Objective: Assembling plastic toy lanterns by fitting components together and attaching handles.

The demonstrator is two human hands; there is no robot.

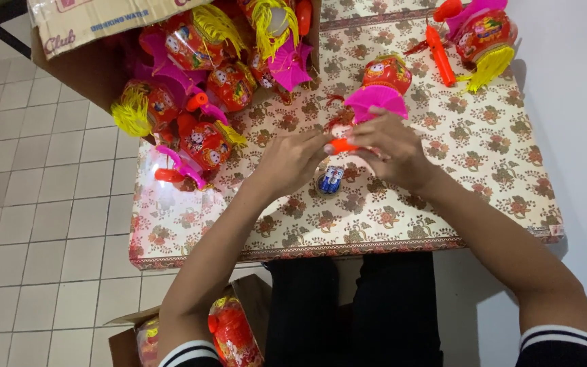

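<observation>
The table (443, 204) carries a box (83, 41) spilling lanterns at its far left corner. At its middle, the right hand (392, 153) and left hand (290, 163) both pinch an orange handle (341, 145), apparently steadying it, its lantern (385, 75) lying just beyond and a small battery (331, 180) beneath.

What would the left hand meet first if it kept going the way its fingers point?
Probably the orange handle held at its fingertips, with the right hand just beyond; the left hand points up-right toward both, though depth is unclear.
</observation>
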